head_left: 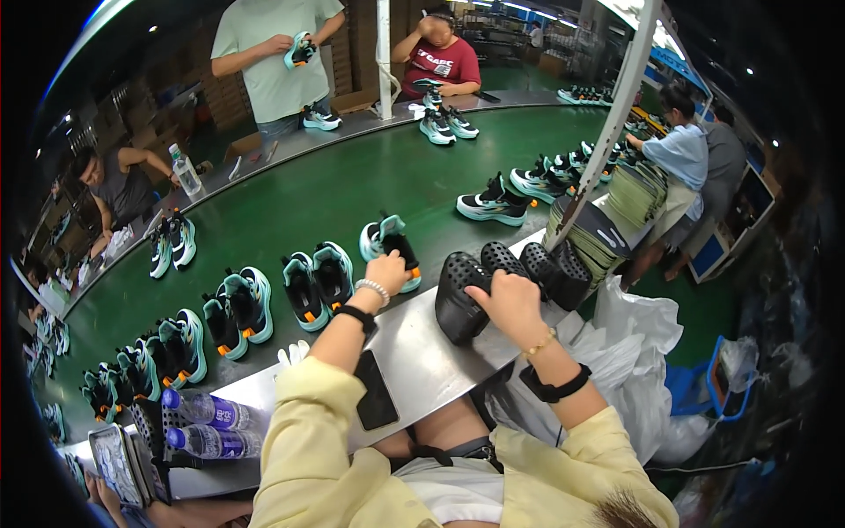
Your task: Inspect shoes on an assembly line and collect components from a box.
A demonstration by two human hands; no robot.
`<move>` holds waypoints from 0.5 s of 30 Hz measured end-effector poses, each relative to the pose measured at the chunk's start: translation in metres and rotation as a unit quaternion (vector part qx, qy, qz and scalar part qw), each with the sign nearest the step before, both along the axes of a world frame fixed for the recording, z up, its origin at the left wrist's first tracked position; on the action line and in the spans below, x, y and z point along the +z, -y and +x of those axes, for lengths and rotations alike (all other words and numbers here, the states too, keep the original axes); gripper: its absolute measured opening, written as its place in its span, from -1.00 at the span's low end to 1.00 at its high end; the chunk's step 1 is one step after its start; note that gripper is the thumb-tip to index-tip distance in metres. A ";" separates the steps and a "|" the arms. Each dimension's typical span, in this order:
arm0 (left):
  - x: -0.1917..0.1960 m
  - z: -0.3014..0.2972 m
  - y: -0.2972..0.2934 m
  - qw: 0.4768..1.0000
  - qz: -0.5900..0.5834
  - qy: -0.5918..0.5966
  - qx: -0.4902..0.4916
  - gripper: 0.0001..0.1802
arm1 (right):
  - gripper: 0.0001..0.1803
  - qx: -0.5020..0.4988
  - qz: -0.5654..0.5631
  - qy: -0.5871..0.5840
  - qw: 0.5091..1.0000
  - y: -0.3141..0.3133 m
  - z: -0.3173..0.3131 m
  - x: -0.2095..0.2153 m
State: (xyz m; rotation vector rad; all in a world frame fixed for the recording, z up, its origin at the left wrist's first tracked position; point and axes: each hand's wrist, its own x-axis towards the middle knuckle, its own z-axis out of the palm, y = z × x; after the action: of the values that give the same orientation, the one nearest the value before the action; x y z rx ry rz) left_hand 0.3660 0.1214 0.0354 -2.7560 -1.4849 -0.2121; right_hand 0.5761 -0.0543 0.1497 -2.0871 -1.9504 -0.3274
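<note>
At the near edge of the green belt, my left hand [385, 275] has its fingers closed on the upper of a black and mint sneaker [391, 236] with an orange heel tab. My right hand [513, 306] rests over the metal ledge with its thumb against a black perforated shoe-shaped piece [459, 299]. Its fingers are curled toward the neighbouring perforated piece [500, 257], and their tips are partly hidden. More of these black pieces [563, 275] stand to the right. Left of my left hand, a pair of matching sneakers [317, 286] sits on the belt.
On the metal ledge [422, 339] lie a phone [377, 392] and water bottles [211, 409]. A white post [607, 132] rises at right beside stacked green sheets [634, 194]. White plastic bags [616, 343] hang below. Co-workers [277, 62] stand across the green belt [343, 189], which carries more sneakers.
</note>
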 end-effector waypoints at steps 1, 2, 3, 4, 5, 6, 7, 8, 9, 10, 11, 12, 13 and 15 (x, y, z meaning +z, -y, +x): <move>0.004 -0.010 0.005 1.000 -0.026 -0.011 0.003 -0.65 | -0.40 -0.005 0.018 0.012 1.000 0.002 0.005 0.009; 0.008 -0.019 0.010 0.998 -0.052 -0.022 0.007 -0.65 | -0.39 -0.021 0.015 -0.003 1.000 0.002 0.008 0.023; 0.017 -0.034 0.017 0.996 -0.082 -0.025 0.004 -0.70 | -0.38 0.004 0.032 -0.028 0.999 0.000 0.005 0.036; 0.023 -0.041 0.024 0.996 -0.085 -0.025 0.008 -0.70 | -0.36 0.025 0.047 -0.051 0.997 -0.003 0.003 0.047; 0.030 -0.048 0.029 0.992 -0.101 0.068 -0.008 -0.74 | -0.38 0.056 0.038 -0.069 0.995 -0.007 -0.005 0.057; 0.036 -0.059 0.032 0.981 -0.112 0.159 -0.021 -0.76 | -0.38 0.063 0.040 -0.073 0.995 -0.016 -0.019 0.058; 0.036 -0.058 0.026 0.966 -0.094 0.238 0.032 -0.79 | -0.36 0.096 0.012 -0.075 0.992 -0.028 -0.033 0.054; 0.036 -0.060 0.022 0.947 -0.053 0.303 0.096 -0.78 | -0.34 0.129 -0.016 -0.078 0.988 -0.041 -0.048 0.049; 0.037 -0.054 0.014 0.933 -0.008 0.340 0.118 -0.68 | -0.36 0.132 -0.040 -0.088 0.986 -0.055 -0.058 0.040; 0.034 -0.046 0.005 0.917 0.034 0.375 0.134 -0.58 | -0.36 0.148 -0.056 -0.109 0.981 -0.075 -0.060 0.025; 0.016 -0.045 -0.013 0.917 0.048 0.380 0.109 -0.44 | -0.35 0.140 -0.095 -0.118 0.978 -0.095 -0.065 0.016; -0.005 -0.056 -0.036 0.917 0.066 0.382 0.088 -0.30 | -0.38 0.135 -0.137 -0.134 0.972 -0.115 -0.079 0.011; -0.016 -0.067 -0.050 0.916 -0.040 0.388 0.095 -0.16 | -0.41 0.114 -0.225 -0.177 0.951 -0.130 -0.093 0.012; -0.025 -0.066 -0.067 0.892 -0.112 0.428 0.091 -0.36 | -0.43 0.103 -0.212 -0.175 0.956 -0.161 -0.104 -0.018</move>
State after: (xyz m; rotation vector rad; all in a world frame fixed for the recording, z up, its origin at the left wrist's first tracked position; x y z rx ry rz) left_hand 0.2997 0.1884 0.0103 -2.7827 -1.9944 -1.4972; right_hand 0.4723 0.1071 0.1313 -1.9646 -2.1159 0.5145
